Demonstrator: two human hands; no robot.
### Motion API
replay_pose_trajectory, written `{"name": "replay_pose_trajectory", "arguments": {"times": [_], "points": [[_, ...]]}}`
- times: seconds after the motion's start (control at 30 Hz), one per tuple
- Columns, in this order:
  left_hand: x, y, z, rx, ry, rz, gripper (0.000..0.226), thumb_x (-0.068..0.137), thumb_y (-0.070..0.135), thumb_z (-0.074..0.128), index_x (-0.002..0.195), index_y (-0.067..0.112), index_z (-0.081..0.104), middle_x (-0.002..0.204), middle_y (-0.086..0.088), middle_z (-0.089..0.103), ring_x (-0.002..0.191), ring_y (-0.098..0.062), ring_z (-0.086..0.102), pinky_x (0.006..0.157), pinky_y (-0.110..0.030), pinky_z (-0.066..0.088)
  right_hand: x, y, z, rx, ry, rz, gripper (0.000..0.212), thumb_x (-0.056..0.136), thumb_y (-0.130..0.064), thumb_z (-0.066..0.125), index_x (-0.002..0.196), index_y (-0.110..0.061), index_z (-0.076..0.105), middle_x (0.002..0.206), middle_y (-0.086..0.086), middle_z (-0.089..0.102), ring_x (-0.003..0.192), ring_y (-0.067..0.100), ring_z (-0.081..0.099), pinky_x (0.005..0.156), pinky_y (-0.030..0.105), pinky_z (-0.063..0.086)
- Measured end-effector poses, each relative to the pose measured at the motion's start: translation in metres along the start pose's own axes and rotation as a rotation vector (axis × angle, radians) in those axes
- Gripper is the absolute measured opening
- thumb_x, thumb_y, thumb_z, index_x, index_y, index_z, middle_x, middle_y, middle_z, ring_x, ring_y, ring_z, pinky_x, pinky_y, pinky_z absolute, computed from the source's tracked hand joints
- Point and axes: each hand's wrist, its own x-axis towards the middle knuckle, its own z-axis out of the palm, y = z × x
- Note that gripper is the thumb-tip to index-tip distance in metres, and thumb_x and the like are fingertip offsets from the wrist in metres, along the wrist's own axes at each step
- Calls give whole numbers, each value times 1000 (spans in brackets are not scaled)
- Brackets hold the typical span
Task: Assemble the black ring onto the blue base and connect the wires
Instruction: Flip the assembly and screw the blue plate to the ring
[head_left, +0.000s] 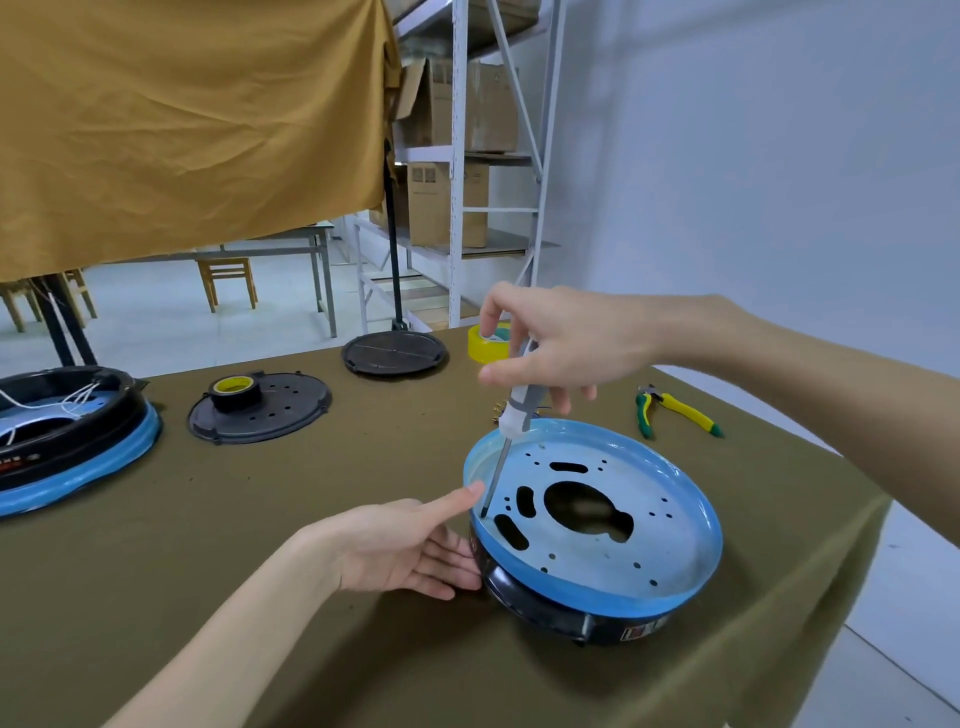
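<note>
Olive-clothed table (332, 519); blue base (675, 597); pliers (675, 410); yellow tape (485, 345); black plates (270, 410)

Two blue bases (670, 592) (104, 470), two black plates (260, 410) (394, 353), two tape rolls (235, 388) (488, 343), one screwdriver (519, 410), one pair of pliers (675, 410), two hands (405, 545) (561, 343).

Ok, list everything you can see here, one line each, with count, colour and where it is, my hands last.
blue base: one, blue, near right, on black ring.
black ring: one, under it.
screwdriver: one, grey, tip inside base.
second assembly: one, black and blue, white wires, far left.
black cover plate: one, left of centre.
tape roll: one, black and yellow, on plate.
yellow tape: one, back edge.
stand base: one, black, back centre.
pliers: one, green and yellow, right.
table cloth: olive.
left hand: steadies base side.
right hand: grips screwdriver.
</note>
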Motion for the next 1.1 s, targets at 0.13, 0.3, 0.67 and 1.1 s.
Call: {"name": "replay_pose_trajectory", "arguments": {"times": [0.13,0.3,0.67,1.1], "points": [[-1,0,0,-2,1,5,78,69,77,75,99,5,78,109,-14,79,106,-25,76,84,-32,61,-5,-1,-2,99,-51,-23,39,98,-26,67,126,-19,39,98,8,72,61,22,75,48,31,56],[-1,-1,0,6,-1,11,87,66,80,78,107,2,75,112,-15,78,107,-25,76,86,-32,60,0,-6,5,-46,79,-44,35,99,-43,61,123,-23,45,85,1,72,54,17,71,59,37,58],[1,-3,-1,-9,-17,17,88,68,78,78,110,0,74,112,-16,78,106,-26,76,88,-33,60,1,-2,-7,12,-73,-60,42,95,-26,71,128,-25,45,99,8,72,64,19,72,49,28,56],[4,-3,-3,-11,-29,11,98,62,78,81,115,-3,72,113,-17,77,107,-27,75,90,-34,60,12,12,-6,-85,-1,-54,28,99,-44,64,103,-17,58,66,9,74,48,21,68,49,29,55]]}}
